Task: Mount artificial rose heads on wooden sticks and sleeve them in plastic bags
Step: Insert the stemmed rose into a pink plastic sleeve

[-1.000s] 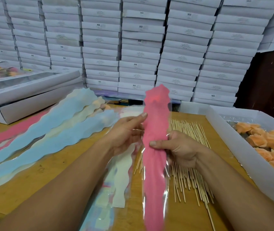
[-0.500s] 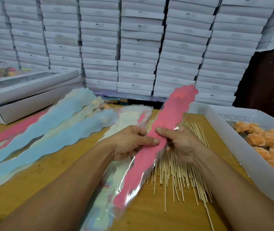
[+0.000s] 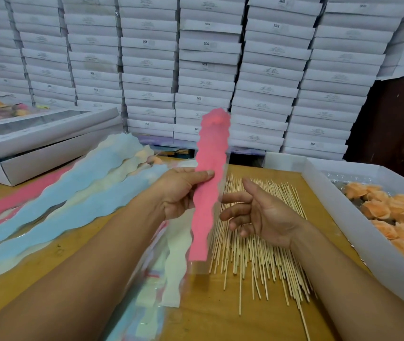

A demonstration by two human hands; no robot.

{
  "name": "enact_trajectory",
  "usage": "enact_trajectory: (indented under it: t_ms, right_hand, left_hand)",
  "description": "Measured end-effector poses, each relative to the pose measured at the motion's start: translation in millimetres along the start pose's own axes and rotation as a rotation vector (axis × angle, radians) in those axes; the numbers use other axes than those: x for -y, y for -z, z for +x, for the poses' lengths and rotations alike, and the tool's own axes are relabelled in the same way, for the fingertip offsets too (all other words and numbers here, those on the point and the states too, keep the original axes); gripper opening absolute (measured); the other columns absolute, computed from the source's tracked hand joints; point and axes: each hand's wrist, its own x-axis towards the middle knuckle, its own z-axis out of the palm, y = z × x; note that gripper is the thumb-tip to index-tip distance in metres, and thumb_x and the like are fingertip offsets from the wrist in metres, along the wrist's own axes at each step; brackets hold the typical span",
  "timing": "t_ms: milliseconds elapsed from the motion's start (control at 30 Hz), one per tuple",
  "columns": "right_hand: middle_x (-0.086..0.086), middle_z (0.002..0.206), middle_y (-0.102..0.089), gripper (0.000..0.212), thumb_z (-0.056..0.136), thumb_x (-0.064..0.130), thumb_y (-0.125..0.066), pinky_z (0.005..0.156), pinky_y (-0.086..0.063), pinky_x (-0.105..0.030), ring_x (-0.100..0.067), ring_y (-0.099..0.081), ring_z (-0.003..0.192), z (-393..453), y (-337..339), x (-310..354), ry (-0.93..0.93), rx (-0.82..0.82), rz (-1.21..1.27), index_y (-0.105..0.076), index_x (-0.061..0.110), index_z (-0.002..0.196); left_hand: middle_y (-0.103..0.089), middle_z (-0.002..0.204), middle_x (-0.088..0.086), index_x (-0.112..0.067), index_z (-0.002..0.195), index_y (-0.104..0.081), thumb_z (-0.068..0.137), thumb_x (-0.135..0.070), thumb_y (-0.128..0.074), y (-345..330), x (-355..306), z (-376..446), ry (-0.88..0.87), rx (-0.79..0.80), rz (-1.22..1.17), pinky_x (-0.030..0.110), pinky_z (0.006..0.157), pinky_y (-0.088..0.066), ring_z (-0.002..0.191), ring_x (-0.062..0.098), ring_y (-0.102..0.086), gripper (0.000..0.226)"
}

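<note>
Pink sleeve (image 3: pixel 210 183) stands upright at frame centre, pinched by the left hand (image 3: pixel 183 190); right hand (image 3: pixel 262 212) hovers apart, fingers loose; one-sided hold risks it flopping onto the sticks (image 3: pixel 257 242).

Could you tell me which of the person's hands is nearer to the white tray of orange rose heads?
The right hand. It is open above the wooden sticks, just beside the white tray of orange rose heads. The left hand grips the pink bag, farther away.
</note>
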Motion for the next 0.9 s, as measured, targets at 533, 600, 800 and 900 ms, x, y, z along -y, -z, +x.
enact_trajectory:
  t_ms: [533, 600, 800, 900]
  right_hand:
    - [-0.021, 0.102, -0.074, 0.068, 0.079, 0.061, -0.068, 0.053, -0.053, -0.028, -0.026, -0.07, 0.076, -2, -1, -2, -0.07, -0.022, -0.188, -0.066, 0.006, 0.119]
    - [-0.021, 0.102, -0.074, 0.065, 0.082, 0.059, -0.067, 0.052, -0.053, -0.028, -0.026, -0.07, 0.076, -2, 0, -2, -0.071, -0.017, -0.194, -0.066, 0.006, 0.119]
    - [-0.021, 0.103, -0.074, 0.059, 0.084, 0.055, -0.066, 0.049, -0.051, -0.025, -0.025, -0.071, 0.076, -1, 2, -2, -0.066, -0.016, -0.206, -0.066, 0.007, 0.119]
    - [-0.021, 0.103, -0.075, 0.057, 0.086, 0.052, -0.066, 0.046, -0.048, -0.023, -0.023, -0.071, 0.074, -1, 3, -2, -0.06, -0.028, -0.201, -0.066, 0.006, 0.119]
  left_hand:
    - [-0.071, 0.064, 0.006, -0.008, 0.089, -0.067, 0.096, -0.014, -0.063, 21, -31, 1, 0.055, -0.095, -0.006, 0.021, 0.042, -0.053, 0.043, 0.012, -0.063, 0.01]
    - [-0.072, 0.066, 0.005, -0.009, 0.09, -0.067, 0.097, -0.017, -0.063, 26, -33, 3, 0.071, -0.101, -0.024, 0.022, 0.043, -0.054, 0.046, 0.012, -0.065, 0.012]
    - [-0.072, 0.068, 0.005, -0.005, 0.097, -0.068, 0.097, -0.019, -0.062, 51, -41, 10, 0.124, -0.127, 0.041, 0.022, 0.046, -0.055, 0.049, 0.013, -0.066, 0.015]
    - [-0.071, 0.064, 0.002, -0.006, 0.096, -0.067, 0.097, -0.018, -0.063, 75, -44, 10, 0.096, -0.179, 0.171, 0.022, 0.045, -0.053, 0.048, 0.013, -0.065, 0.012]
